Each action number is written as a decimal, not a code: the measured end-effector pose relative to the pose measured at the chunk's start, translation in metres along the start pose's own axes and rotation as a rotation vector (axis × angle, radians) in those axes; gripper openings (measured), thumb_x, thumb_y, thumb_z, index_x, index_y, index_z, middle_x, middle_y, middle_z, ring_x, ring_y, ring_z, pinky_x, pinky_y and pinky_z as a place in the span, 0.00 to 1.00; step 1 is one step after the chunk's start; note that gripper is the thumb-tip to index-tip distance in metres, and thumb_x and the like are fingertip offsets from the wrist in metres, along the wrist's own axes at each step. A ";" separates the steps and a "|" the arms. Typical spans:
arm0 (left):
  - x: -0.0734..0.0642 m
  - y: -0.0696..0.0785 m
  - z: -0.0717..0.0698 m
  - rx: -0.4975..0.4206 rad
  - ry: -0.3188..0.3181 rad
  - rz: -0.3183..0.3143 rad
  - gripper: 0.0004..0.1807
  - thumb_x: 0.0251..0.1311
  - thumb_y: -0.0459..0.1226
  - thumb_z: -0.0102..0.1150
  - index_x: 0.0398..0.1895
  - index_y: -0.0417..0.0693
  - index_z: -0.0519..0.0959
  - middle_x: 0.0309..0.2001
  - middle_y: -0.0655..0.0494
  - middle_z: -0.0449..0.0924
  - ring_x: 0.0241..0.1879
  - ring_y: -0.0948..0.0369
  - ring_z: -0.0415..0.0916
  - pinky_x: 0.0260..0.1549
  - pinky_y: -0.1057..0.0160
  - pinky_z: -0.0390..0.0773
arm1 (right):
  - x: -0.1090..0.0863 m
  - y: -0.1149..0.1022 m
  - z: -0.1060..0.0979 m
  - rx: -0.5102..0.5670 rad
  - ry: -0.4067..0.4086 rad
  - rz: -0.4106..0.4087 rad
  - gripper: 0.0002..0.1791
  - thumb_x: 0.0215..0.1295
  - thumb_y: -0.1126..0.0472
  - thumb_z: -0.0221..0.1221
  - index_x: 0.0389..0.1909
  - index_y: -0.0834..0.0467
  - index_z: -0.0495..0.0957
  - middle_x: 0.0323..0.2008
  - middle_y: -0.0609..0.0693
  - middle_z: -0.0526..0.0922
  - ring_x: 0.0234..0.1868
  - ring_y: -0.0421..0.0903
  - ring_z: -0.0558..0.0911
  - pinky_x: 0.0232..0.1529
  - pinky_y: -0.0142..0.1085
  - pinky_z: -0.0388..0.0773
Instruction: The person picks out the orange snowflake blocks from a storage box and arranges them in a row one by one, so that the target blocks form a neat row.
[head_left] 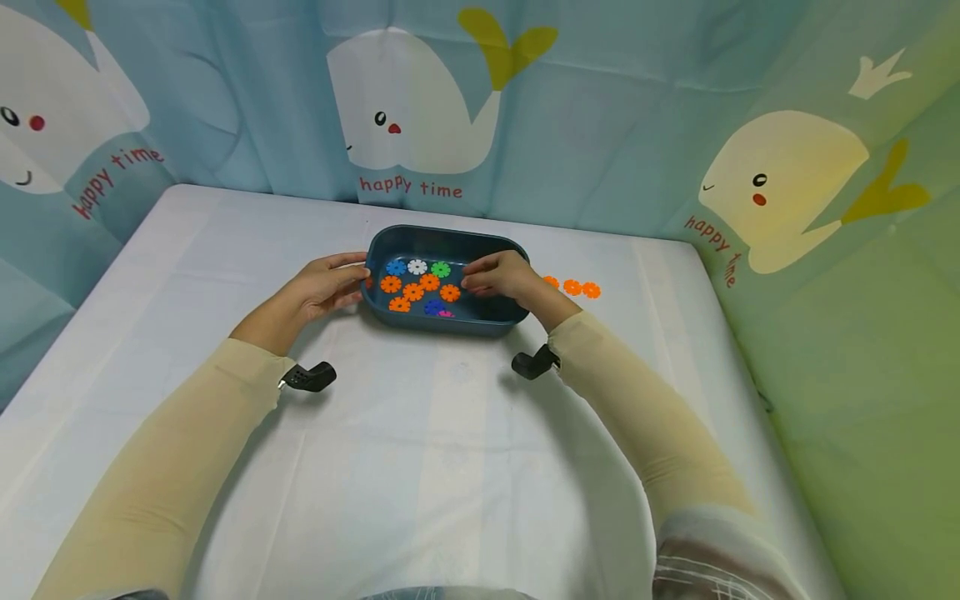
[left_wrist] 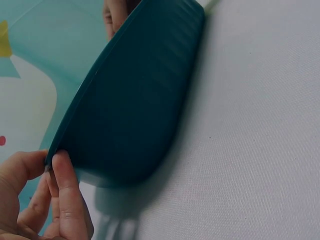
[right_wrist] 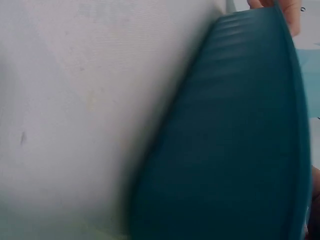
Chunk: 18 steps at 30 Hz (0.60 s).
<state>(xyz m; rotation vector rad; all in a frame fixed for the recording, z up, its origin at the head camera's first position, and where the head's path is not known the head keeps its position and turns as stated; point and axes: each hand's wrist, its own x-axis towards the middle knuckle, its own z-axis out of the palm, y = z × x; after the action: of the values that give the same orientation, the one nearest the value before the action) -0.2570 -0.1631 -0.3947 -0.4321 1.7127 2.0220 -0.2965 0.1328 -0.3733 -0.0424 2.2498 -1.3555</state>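
Apparently partway: three orange discs (head_left: 573, 287) outside tray (head_left: 450, 324), mixed-colour discs (head_left: 413, 292) inside. Left hand (head_left: 321, 287) pinches tray; right hand (head_left: 506, 277) over tray, cannot tell whether fingers grasp anything.

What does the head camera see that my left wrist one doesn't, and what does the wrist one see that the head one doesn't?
Only head: colourful flower-shaped pieces inside the tray, orange pieces outside it, and "happy time" words.
Only left wrist: faint ridges along the tray's outside.
Both: the tray, the left grip holding its rim, the right grip, the white tabletop and the whale curtain.
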 end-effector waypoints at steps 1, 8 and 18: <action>0.000 0.000 0.000 0.001 -0.002 0.000 0.31 0.68 0.33 0.58 0.73 0.50 0.64 0.33 0.60 0.82 0.28 0.67 0.81 0.26 0.73 0.82 | 0.001 0.001 0.001 0.002 0.002 0.002 0.21 0.65 0.65 0.63 0.58 0.67 0.77 0.53 0.60 0.83 0.50 0.52 0.84 0.56 0.43 0.80; -0.001 0.000 0.000 0.001 -0.001 0.004 0.30 0.68 0.33 0.57 0.73 0.50 0.64 0.36 0.60 0.81 0.32 0.67 0.81 0.27 0.73 0.83 | 0.005 0.003 0.007 -0.002 0.010 -0.004 0.19 0.65 0.67 0.63 0.56 0.67 0.79 0.52 0.61 0.83 0.46 0.49 0.85 0.54 0.41 0.81; 0.001 -0.001 0.000 -0.020 -0.001 0.003 0.30 0.67 0.33 0.58 0.72 0.49 0.65 0.37 0.59 0.81 0.32 0.66 0.81 0.27 0.72 0.83 | 0.015 0.010 0.013 -0.023 0.038 0.011 0.18 0.64 0.67 0.64 0.55 0.67 0.80 0.53 0.61 0.83 0.40 0.44 0.85 0.49 0.37 0.83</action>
<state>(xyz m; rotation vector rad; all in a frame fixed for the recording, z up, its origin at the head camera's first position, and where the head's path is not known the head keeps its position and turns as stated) -0.2572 -0.1626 -0.3954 -0.4358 1.6946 2.0428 -0.3018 0.1224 -0.3925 -0.0127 2.2938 -1.3357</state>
